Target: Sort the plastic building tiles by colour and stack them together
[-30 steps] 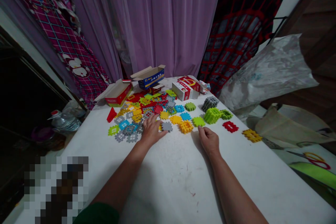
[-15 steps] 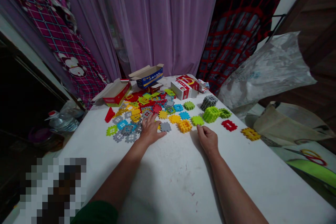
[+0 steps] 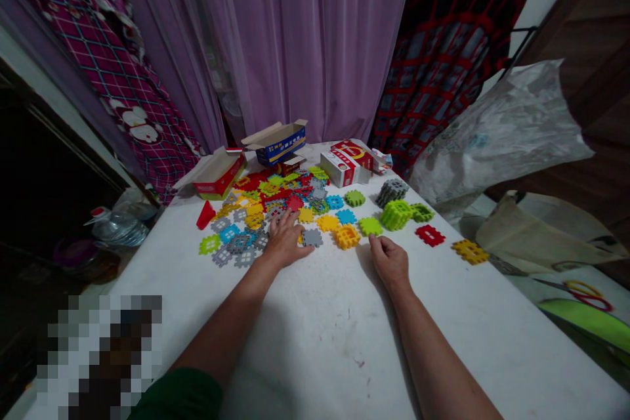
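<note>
My left hand (image 3: pixel 284 241) lies with fingers spread over the near edge of a loose heap of notched plastic building tiles. Its thumb is beside a grey tile (image 3: pixel 312 237), and its fingertips touch or hover over grey tiles; which of these, I cannot tell. My right hand (image 3: pixel 390 261) rests on the table with its fingers curled, and nothing shows in it. Its knuckles are just in front of a flat green tile (image 3: pixel 371 226). Between the hands are an orange tile stack (image 3: pixel 347 236), a yellow tile (image 3: pixel 327 223) and a blue tile (image 3: pixel 346 216).
On the white table (image 3: pixel 325 315), a green stack (image 3: pixel 396 215), a grey stack (image 3: pixel 392 191), a red tile (image 3: pixel 430 235) and a dark yellow piece (image 3: pixel 470 251) stand right. Behind are a blue box (image 3: pixel 281 146), a red-and-white box (image 3: pixel 344 164) and an open red box (image 3: pixel 219 176).
My left hand has shifted very slightly to the right over the tiles. My right hand and the stacks near it have stayed where they were.
</note>
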`<state>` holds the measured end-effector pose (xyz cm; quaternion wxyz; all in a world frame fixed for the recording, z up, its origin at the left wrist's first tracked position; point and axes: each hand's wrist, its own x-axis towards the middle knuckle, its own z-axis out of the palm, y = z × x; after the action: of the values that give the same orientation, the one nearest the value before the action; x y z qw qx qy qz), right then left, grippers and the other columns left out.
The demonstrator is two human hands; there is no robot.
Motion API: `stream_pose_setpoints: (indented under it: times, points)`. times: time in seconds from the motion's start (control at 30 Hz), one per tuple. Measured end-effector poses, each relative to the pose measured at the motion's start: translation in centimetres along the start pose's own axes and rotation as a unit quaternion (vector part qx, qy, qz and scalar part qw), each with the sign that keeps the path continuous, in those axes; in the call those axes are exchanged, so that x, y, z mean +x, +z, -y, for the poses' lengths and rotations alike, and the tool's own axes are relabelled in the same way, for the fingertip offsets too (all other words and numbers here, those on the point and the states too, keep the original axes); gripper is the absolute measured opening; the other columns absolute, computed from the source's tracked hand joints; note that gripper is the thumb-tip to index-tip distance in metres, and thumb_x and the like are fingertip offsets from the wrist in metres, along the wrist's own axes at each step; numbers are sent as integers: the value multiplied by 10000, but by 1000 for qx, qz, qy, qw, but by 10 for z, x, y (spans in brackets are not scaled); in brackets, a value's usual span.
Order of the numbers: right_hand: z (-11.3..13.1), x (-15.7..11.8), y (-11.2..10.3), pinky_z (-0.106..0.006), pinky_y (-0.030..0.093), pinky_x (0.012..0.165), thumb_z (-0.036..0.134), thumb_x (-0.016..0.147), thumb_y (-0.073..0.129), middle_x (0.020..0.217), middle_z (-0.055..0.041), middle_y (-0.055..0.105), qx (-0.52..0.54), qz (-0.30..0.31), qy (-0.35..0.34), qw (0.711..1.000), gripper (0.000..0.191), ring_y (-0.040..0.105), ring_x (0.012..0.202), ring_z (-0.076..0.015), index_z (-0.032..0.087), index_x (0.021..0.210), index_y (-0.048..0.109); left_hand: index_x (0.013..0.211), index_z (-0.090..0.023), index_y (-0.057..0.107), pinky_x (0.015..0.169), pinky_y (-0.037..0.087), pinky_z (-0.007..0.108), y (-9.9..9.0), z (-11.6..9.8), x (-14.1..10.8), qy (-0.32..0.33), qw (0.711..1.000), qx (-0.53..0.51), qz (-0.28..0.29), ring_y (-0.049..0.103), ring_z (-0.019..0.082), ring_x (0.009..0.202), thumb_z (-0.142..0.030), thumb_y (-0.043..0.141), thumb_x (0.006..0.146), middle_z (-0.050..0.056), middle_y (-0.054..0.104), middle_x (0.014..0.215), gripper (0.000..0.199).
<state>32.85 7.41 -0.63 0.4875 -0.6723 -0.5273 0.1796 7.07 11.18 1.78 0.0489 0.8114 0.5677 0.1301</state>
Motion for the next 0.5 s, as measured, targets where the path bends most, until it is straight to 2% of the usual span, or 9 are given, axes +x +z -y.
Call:
stream_pose_setpoints:
  times: [0.27, 0.4, 0.5]
  points:
    - [1, -1, -1, -252, 293, 511, 622, 784, 456, 480, 50, 303, 11, -1, -3, 1000, 497, 336, 501, -105, 229, 498, 352, 1052, -215, 679, 1174, 153, 588, 6, -6, -1, -14, 1000, -20, 9, 238, 341, 1468, -460, 747, 725, 126, 414, 1533, 414]
    - [2, -1, -1, -253, 288, 509, 618, 779, 449, 468, 47, 307, 1, 3, -1, 1000, 496, 344, 492, -105, 228, 488, 355, 1116, -221, 666, 1178, 102, 615, 2, 0, -4, -9, 1000, -17, 22, 204, 358, 1479, -514, 745, 715, 131, 366, 1561, 503]
    - [2, 0, -2, -254, 284, 506, 619, 779, 439, 466, 46, 308, -8, 7, -3, 1000, 494, 352, 490, -106, 228, 487, 361, 1129, -241, 672, 1176, 63, 637, -4, 6, -7, 4, 999, -3, 39, 201, 365, 1481, -478, 731, 726, 123, 357, 1567, 472]
